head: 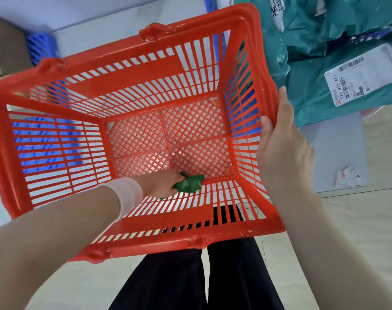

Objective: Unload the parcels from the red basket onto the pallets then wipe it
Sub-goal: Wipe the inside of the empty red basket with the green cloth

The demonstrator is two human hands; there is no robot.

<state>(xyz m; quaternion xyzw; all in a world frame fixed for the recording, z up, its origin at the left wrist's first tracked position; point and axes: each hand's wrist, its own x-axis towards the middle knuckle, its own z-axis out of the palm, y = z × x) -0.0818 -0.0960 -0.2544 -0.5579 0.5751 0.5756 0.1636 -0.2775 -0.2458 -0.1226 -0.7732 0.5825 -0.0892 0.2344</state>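
Observation:
The red basket [132, 90] fills the middle of the head view, held up and seen from above, with no parcels inside. My left hand [161, 183] reaches down into it and is shut on a crumpled green cloth [189, 183], pressed against the near edge of the mesh floor. My right hand [280, 144] grips the basket's right rim from outside. Teal parcels [320, 90] with white shipping labels lie stacked at the upper right.
A blue pallet [41, 49] shows at the upper left, with more blue visible through the basket's slats. A brown cardboard box [5, 45] sits at the far left. A torn label scrap [347, 176] lies on a grey sheet at right. My dark trouser legs stand below.

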